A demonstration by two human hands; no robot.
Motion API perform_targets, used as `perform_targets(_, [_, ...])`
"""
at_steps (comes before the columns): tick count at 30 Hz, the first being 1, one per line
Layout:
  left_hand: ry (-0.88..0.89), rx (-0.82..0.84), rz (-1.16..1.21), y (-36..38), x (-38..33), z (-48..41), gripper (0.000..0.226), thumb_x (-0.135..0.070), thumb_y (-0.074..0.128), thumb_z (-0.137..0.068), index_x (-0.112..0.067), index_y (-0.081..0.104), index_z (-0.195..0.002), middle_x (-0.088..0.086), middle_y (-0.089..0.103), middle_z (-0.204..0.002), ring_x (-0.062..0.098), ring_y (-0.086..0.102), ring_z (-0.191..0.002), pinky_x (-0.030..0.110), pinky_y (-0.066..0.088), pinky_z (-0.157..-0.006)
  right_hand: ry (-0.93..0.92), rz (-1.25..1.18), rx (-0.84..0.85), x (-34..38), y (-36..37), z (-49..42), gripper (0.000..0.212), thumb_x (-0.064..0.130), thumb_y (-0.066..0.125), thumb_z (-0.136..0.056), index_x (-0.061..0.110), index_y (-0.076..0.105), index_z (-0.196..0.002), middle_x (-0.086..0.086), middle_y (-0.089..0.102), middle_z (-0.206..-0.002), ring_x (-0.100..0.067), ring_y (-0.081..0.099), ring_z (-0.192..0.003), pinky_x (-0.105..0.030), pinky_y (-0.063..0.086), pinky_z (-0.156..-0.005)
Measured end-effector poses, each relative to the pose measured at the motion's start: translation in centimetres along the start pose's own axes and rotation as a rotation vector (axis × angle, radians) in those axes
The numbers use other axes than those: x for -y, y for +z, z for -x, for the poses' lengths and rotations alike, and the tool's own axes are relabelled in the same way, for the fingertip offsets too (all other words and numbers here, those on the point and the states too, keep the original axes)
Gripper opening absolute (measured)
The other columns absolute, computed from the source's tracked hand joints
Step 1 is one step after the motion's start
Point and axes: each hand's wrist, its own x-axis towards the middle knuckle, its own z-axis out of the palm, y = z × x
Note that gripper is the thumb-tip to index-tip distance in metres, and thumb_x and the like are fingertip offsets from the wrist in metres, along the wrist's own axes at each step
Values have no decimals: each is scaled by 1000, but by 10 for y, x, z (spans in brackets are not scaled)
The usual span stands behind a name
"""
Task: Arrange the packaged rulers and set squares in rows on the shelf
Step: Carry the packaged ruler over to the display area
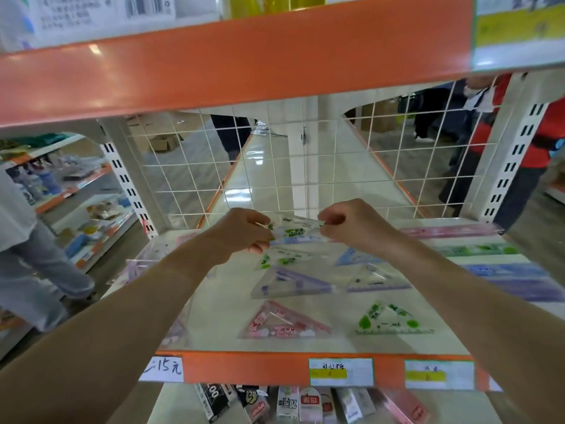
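- The left hand (244, 231) and the right hand (345, 224) each closed a pinching grip on one end of a clear plastic packet holding a green-printed transparent set square (293, 229). They held it just above the cream metal shelf (336, 341), near the middle of its back edge.
- The slick film looked liable to slip from so light a pinch. A drop would land the packet on the green-spotted packaged set square (286, 259) lying just in front and knock that row askew.
- The white wire-grid back panel (275, 166) stood just behind. Pushed too far, a corner of the packet could catch in the mesh.
- Set down crooked, the packet would break the line with the purple-edged packaged set square (290, 283) nearer the front edge.
- The held packet appeared thin, glossy and flexible. Its triangle was see-through, with green blots and dark print too small to read.
- A long pink packaged ruler (452, 231) lay along the back edge toward the right corner, well apart from both hands.
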Motion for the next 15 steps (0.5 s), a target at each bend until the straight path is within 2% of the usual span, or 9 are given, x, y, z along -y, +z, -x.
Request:
perform_targets(2, [9, 10, -82, -1, 3, -3, 46, 3, 69, -80, 3, 56, -123, 20, 67, -86, 21, 63, -67, 28, 58, -73, -40, 113, 52, 1, 6, -4, 31, 21, 67, -87, 13, 66, -117, 2, 66, -98, -15, 63, -92, -29, 50, -87])
perform_targets(5, [42, 12, -265, -1, 6, -6, 48, -2, 71, -80, 1, 54, -126, 17, 68, -90, 15, 64, -66, 19, 54, -63, -33, 153, 110, -1, 14, -11, 33, 22, 66, -87, 15, 65, -119, 3, 65, -102, -13, 60, -96, -25, 47, -86])
perform_targets(7, [74, 17, -393, 0, 8, -8, 42, -4, 70, -81, -3, 58, -121, 15, 67, -90, 16, 62, -67, 17, 50, -60, -32, 206, 121, -3, 19, -17, 30, 21, 64, -86, 17, 66, -115, 6, 64, -99, -13, 60, -96, -23, 43, -82])
perform_targets(9, [99, 11, -517, 2, 11, -13, 28, -4, 68, -80, -8, 60, -106, 13, 61, -87, 21, 58, -73, 25, 47, -66, -37, 260, 128, -1, 24, -22, 27, 20, 62, -85, 17, 68, -111, 4, 65, -99, -16, 59, -96, -27, 45, -83])
perform_targets(10, [103, 0, -574, 2, 14, -16, 23, -5, 68, -80, -6, 61, -101, 14, 60, -88, 23, 56, -77, 29, 47, -69, -28, 282, 136, -1, 27, -24, 19, 19, 61, -85, 20, 70, -102, 5, 65, -95, -18, 58, -93, -28, 47, -81])
perform_targets(11, [104, -12, -620, 2, 17, -20, 25, -6, 68, -79, -2, 63, -104, 14, 62, -92, 24, 57, -81, 31, 48, -74, -39, 309, 142, 0, 30, -26, 12, 17, 60, -85, 27, 67, -85, 7, 61, -85, -20, 55, -86, -27, 46, -72])
perform_targets(12, [102, -20, -660, 1, 21, -24, 32, -8, 69, -79, -1, 64, -110, 14, 64, -99, 25, 58, -88, 33, 49, -80, -40, 353, 148, 1, 33, -28, 25, 16, 59, -85, 32, 55, -66, 11, 51, -72, -20, 48, -78, -23, 40, -61])
perform_targets(13, [93, -21, -695, 1, 24, -27, 37, -12, 70, -79, -1, 63, -114, 14, 64, -105, 25, 59, -93, 34, 49, -85, -56, 383, 164, 3, 36, -29, 37, 15, 57, -85, 31, 39, -57, 11, 38, -64, -20, 41, -74, -21, 31, -53])
perform_targets(15, [76, -10, -755, 2, 30, -33, 39, -20, 72, -79, -1, 65, -113, 12, 65, -108, 24, 60, -98, 34, 50, -89, -64, 454, 185, 2, 41, -33, 45, 15, 56, -86, 28, 27, -55, 10, 29, -61, -19, 37, -71, -21, 24, -50])
